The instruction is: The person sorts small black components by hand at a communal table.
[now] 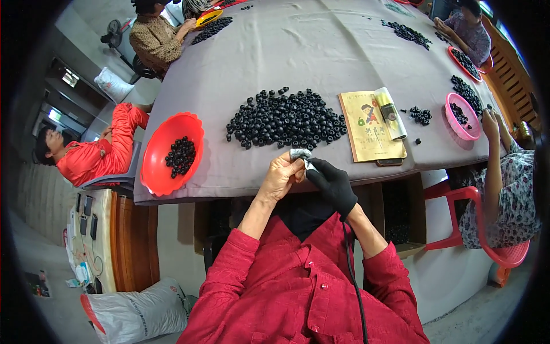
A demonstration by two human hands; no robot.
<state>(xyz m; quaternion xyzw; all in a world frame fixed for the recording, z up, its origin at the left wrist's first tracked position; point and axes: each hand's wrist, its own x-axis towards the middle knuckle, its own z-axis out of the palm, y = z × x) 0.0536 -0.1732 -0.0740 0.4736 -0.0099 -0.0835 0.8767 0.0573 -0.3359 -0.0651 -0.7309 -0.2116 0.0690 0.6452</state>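
At the table's near edge my left hand point(279, 178) and my right hand point(334, 187) meet, fingers closed in a pinch. My left hand is bare except for a greyish-white cover point(299, 153) on a fingertip. A black glove covers my right hand. Between the fingertips shows a small whitish bit, too small to name. Just beyond the hands lies a large heap of small round black pieces with holes point(286, 119). To the left, a red scalloped basin point(153, 157) holds a smaller lot of these black pieces point(180, 156).
Right of the heap lies a yellow booklet point(358, 135), with a clear cylindrical object point(391, 114) on it and a dark phone-like object point(390, 163) beside it. A pink basin point(471, 133) stands farther right on the grey tablecloth point(286, 46). Several people sit around. White sacks point(140, 312) rest on the floor.
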